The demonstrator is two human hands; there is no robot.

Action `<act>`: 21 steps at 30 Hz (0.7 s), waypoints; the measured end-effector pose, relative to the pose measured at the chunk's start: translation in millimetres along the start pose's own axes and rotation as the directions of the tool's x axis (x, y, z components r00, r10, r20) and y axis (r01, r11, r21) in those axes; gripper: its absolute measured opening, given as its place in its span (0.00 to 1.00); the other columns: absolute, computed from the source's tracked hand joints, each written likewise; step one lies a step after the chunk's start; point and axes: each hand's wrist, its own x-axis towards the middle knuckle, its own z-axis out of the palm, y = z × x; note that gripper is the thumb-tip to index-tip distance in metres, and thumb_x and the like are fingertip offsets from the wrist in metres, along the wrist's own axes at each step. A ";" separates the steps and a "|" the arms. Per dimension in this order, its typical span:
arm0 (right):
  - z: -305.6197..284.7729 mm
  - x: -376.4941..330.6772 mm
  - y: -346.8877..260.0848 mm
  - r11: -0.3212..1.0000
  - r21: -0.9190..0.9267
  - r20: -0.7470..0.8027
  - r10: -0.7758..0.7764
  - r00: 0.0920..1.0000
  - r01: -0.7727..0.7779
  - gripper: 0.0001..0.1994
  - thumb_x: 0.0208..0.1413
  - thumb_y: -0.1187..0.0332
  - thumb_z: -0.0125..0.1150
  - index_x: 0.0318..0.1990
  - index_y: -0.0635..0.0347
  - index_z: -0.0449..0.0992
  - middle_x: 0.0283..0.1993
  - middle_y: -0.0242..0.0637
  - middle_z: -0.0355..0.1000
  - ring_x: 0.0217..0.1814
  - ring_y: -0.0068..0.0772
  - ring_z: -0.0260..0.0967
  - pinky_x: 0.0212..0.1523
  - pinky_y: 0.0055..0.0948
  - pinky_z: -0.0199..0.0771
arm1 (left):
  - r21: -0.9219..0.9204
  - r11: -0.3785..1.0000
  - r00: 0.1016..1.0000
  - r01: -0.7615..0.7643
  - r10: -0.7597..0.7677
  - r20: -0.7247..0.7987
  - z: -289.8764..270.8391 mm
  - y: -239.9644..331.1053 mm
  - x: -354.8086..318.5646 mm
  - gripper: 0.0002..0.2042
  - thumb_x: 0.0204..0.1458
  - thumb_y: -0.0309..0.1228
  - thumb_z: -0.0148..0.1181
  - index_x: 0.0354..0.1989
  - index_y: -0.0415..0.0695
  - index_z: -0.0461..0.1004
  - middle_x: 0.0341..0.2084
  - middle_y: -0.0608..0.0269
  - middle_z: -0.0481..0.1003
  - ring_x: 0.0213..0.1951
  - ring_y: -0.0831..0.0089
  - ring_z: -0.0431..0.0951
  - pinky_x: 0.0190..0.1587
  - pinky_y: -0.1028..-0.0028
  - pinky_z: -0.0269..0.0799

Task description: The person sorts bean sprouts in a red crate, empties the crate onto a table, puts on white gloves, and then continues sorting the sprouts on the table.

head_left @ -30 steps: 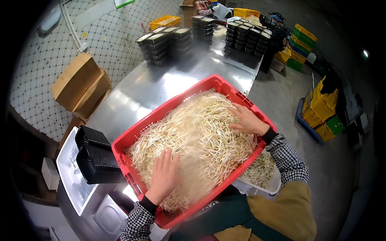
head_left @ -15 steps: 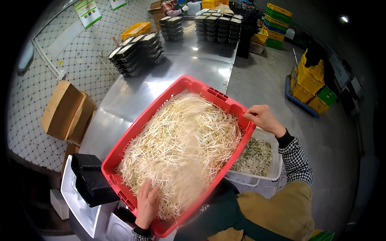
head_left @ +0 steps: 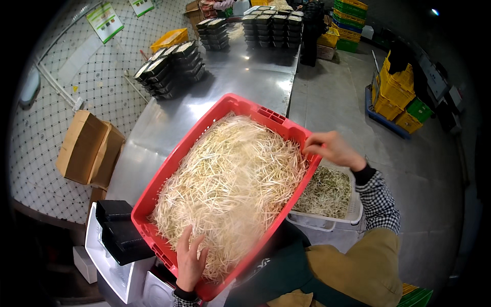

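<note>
Our right hand has its fingers curled tight over the far right rim of the red crate, a closed grip pinching the plastic edge near the corner, while our left hand lies flat with fingers spread wide on the bean sprouts at the crate's near end, pressing on the pile and clasping nothing. We judge the step in hand to be steadying and tipping the crate while the sprouts are held back or raked; the crate looks tilted, its right side hanging past the edge of the steel table and over a white basket that sits lower, just beside our body, with a darker, greenish layer of sprout trimmings in it. The next move, as we read it, calls for a firm hold on the rim so the load does not slide out all at once. Farther out, stacks of black trays stand on the table, a cardboard box leans by the tiled wall, and yellow crates sit on the floor.
</note>
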 end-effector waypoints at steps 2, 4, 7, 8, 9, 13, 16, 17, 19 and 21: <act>-42.8 -25.2 8.8 0.979 0.181 -0.169 0.129 0.977 -0.098 0.05 0.59 0.74 0.58 0.37 0.66 0.77 0.32 0.31 0.77 0.36 0.19 0.73 0.39 0.21 0.73 | -0.019 1.000 1.000 -0.009 0.010 0.016 1.2 -0.6 0.4 0.24 0.46 0.23 0.69 0.53 0.45 0.71 0.63 0.45 0.62 0.63 0.46 0.64 0.62 0.55 0.62; -68.2 -44.2 11.4 0.976 -0.146 -0.137 0.140 0.981 -0.159 0.05 0.56 0.71 0.62 0.36 0.64 0.79 0.33 0.35 0.78 0.33 0.27 0.75 0.37 0.26 0.73 | -0.007 0.995 0.992 -0.096 0.096 0.083 -4.9 9.7 18.2 0.26 0.46 0.24 0.67 0.57 0.43 0.69 0.63 0.45 0.62 0.64 0.47 0.63 0.63 0.55 0.61; -64.6 -55.6 1.1 0.750 -0.656 -0.134 -0.002 0.991 -0.087 0.08 0.49 0.66 0.68 0.34 0.59 0.81 0.33 0.38 0.78 0.34 0.39 0.73 0.36 0.34 0.71 | -0.015 0.965 0.950 -0.263 0.262 0.172 2.4 34.9 68.3 0.27 0.49 0.26 0.66 0.60 0.42 0.68 0.64 0.47 0.62 0.65 0.49 0.62 0.66 0.56 0.59; -53.4 -48.8 4.0 0.815 -0.578 -0.066 -0.075 0.995 0.023 0.08 0.49 0.65 0.69 0.33 0.59 0.82 0.32 0.37 0.77 0.34 0.39 0.73 0.36 0.35 0.71 | -0.026 0.941 0.922 -0.338 0.336 0.190 13.1 44.5 90.5 0.28 0.50 0.27 0.65 0.61 0.42 0.67 0.64 0.47 0.61 0.66 0.50 0.61 0.66 0.56 0.58; -38.0 -37.2 5.1 0.862 -0.488 -0.004 -0.160 0.987 0.137 0.08 0.48 0.64 0.69 0.32 0.58 0.82 0.31 0.36 0.77 0.35 0.39 0.73 0.36 0.35 0.71 | -0.029 0.918 0.898 -0.396 0.394 0.193 28.0 54.0 111.2 0.28 0.50 0.29 0.64 0.61 0.42 0.66 0.64 0.47 0.61 0.66 0.49 0.60 0.66 0.56 0.57; 40.0 1.9 -1.0 0.817 -0.448 0.273 -0.263 0.925 0.364 0.10 0.47 0.58 0.68 0.29 0.55 0.83 0.26 0.36 0.76 0.32 0.41 0.73 0.33 0.41 0.68 | 0.073 0.788 0.781 -0.611 0.585 0.221 83.8 88.0 152.4 0.26 0.54 0.34 0.58 0.62 0.45 0.65 0.64 0.47 0.61 0.67 0.48 0.58 0.66 0.53 0.55; 76.1 24.8 7.1 0.739 -0.592 0.426 -0.051 0.903 0.321 0.09 0.44 0.59 0.68 0.23 0.54 0.82 0.22 0.39 0.73 0.29 0.43 0.73 0.32 0.44 0.67 | 0.106 0.739 0.726 -0.665 0.607 0.323 108.2 88.9 141.9 0.24 0.55 0.36 0.54 0.62 0.47 0.66 0.65 0.46 0.61 0.67 0.48 0.58 0.67 0.51 0.54; 80.9 26.5 9.9 0.738 -0.597 0.416 -0.049 0.908 0.313 0.09 0.43 0.60 0.68 0.22 0.54 0.81 0.21 0.39 0.72 0.29 0.44 0.73 0.32 0.44 0.68 | 0.134 0.730 0.725 -0.670 0.606 0.327 109.3 86.9 139.1 0.23 0.57 0.36 0.51 0.61 0.48 0.66 0.65 0.45 0.60 0.68 0.49 0.57 0.68 0.52 0.52; 87.7 30.4 11.4 0.735 -0.606 0.395 -0.051 0.917 0.303 0.08 0.42 0.62 0.67 0.19 0.55 0.79 0.19 0.41 0.71 0.28 0.46 0.73 0.32 0.45 0.68 | 0.109 0.758 0.746 -0.643 0.587 0.314 102.2 85.7 133.2 0.23 0.56 0.35 0.51 0.61 0.48 0.67 0.65 0.45 0.60 0.68 0.49 0.57 0.68 0.52 0.52; 80.9 27.3 12.1 0.804 -0.526 0.345 -0.096 0.934 0.277 0.06 0.45 0.64 0.64 0.23 0.55 0.81 0.22 0.40 0.73 0.30 0.46 0.74 0.33 0.43 0.70 | 0.094 0.774 0.758 -0.626 0.574 0.310 99.8 82.3 126.5 0.22 0.56 0.34 0.51 0.61 0.48 0.67 0.65 0.44 0.60 0.68 0.49 0.57 0.69 0.53 0.51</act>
